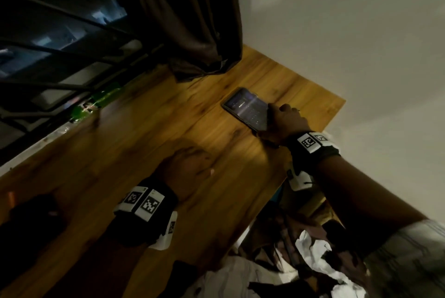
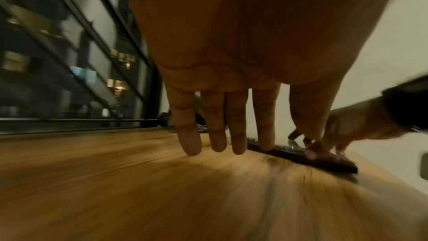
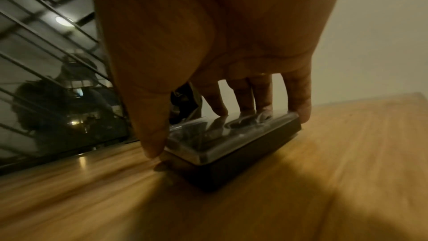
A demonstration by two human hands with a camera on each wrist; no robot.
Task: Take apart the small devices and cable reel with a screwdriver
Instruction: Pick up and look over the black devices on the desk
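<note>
Phone (image 3: 228, 140) flat on table (image 3: 347, 153), under right fingers (image 3: 245, 98).

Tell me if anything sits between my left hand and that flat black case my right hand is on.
Nothing visible does. The left hand hovers open over bare wooden table, and only bare wood separates it from the case, which the right hand grips at its edges.

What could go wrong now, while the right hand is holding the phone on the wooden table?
1. The right hand grips the phone only by its edges, thumb on one side and little finger on the other; it might slip if lifted.
2. The phone lies near the far corner of the table; a push could send it off.
3. The left hand hovers open, holding nothing, so it gives no support.
</note>
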